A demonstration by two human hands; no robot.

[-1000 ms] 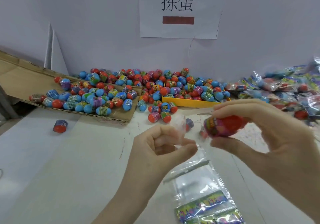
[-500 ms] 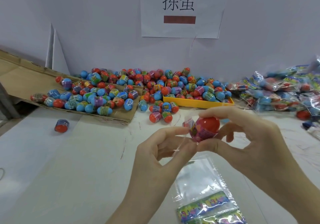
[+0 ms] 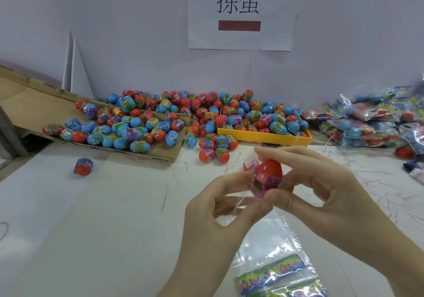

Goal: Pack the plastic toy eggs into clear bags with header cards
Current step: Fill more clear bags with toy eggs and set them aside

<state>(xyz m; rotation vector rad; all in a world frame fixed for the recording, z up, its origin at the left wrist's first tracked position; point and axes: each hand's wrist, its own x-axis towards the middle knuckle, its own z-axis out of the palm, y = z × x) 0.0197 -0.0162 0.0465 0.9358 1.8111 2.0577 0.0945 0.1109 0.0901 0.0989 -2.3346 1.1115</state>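
A red toy egg with a pink label is held above the white table between both hands. My right hand pinches it between thumb and fingers, red tip up. My left hand pinches the mouth of a clear bag at the egg's lower end, and the egg's label end sits in the film. A stack of clear bags with colourful header cards lies on the table below my hands.
A big pile of blue and red eggs spreads over flattened cardboard and a yellow tray at the back. Packed bags are heaped at the right. One stray egg lies at the left. A paper sign hangs on the wall.
My right hand has brought the red egg leftward and down to my left hand, and turned it tip-up. Its lower end now sits in the bag mouth that my left hand holds.
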